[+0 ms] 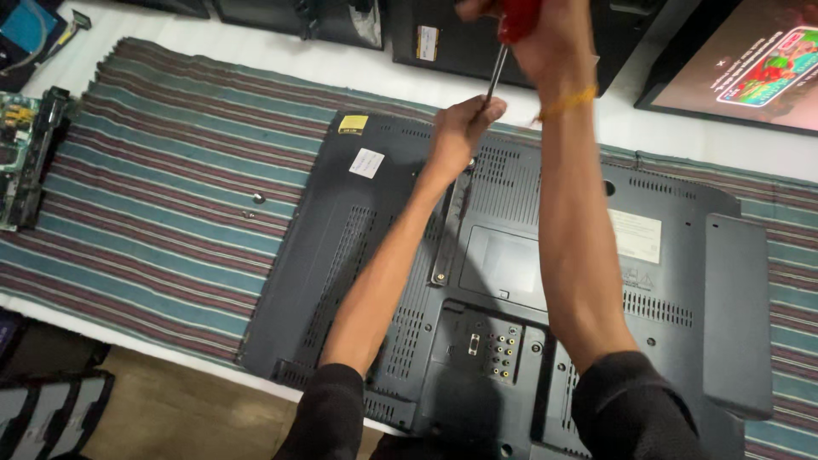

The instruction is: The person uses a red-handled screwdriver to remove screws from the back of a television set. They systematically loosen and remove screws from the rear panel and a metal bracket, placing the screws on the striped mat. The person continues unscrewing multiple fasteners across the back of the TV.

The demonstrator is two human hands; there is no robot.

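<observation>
A red-handled screwdriver point(504, 47) stands nearly upright, its tip apparently at the far edge of a dark grey television back panel point(511, 281), which lies face down on striped cloth.

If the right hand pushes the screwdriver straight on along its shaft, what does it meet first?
Most likely the dark back cover of the flat screen, near its top edge. The right hand points the screwdriver down there, where the left hand pinches the tip. Depth is unclear.

Matt plastic television back point(528, 281), striped cloth point(170, 196)
</observation>
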